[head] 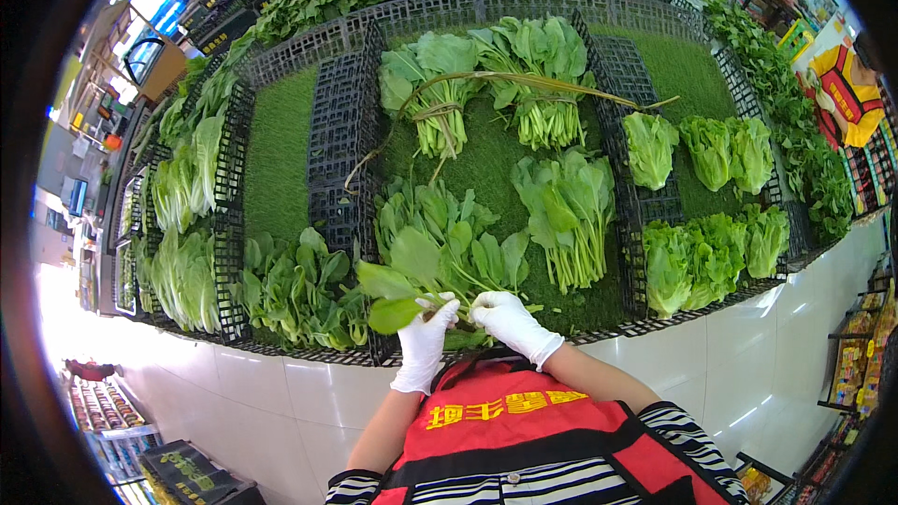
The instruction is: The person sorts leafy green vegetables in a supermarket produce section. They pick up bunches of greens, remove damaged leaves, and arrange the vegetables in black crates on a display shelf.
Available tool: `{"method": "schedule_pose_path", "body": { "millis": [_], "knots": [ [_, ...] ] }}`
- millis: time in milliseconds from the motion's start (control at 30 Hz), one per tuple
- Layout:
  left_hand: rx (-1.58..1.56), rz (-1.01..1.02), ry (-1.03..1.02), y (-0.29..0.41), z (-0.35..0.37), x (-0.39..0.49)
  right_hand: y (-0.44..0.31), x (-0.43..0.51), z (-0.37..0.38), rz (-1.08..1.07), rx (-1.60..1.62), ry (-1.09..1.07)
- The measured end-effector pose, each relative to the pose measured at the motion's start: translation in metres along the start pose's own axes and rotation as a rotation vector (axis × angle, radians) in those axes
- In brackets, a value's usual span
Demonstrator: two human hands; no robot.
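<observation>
My left hand (423, 347), in a white glove, grips a few stalks of leafy greens (388, 285) whose broad leaves fan out to the left. My right hand (515, 326), also gloved, pinches the stem ends beside it. Just beyond both hands lies a loose heap of the same greens (449, 224) on green artificial turf (484, 137). Farther back are two bunches, the left bunch (438, 95) and the right bunch (544, 84), each bound with a straw tie. An untied-looking bunch (565, 221) rests to the right. A long dry straw strand (505, 76) stretches across the tied bunches.
Black plastic crate dividers (607, 154) split the display. Lettuce heads (701, 252) fill part of the right section; dark greens (298, 287) and pale cabbages (184, 280) lie left. A person in a yellow and red top (845, 95) is at far right. Tiled floor (302, 393) surrounds the stand.
</observation>
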State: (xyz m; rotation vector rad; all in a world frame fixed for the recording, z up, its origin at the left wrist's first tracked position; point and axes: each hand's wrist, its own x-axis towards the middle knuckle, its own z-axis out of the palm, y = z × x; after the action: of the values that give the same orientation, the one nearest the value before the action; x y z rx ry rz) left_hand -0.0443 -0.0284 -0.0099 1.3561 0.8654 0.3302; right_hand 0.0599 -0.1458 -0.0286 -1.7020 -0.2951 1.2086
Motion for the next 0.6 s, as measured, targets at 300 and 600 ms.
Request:
{"method": "schedule_pose_path", "body": {
  "millis": [300,600],
  "knots": [
    [0.041,0.064,-0.041,-0.007,0.002,-0.008,0.016,-0.002,-0.003,-0.058,0.092,-0.044],
    [-0.408,-0.144,0.066,0.008,-0.041,0.029,0.028,-0.017,-0.027,-0.4,-0.833,-0.014]
  ]
}}
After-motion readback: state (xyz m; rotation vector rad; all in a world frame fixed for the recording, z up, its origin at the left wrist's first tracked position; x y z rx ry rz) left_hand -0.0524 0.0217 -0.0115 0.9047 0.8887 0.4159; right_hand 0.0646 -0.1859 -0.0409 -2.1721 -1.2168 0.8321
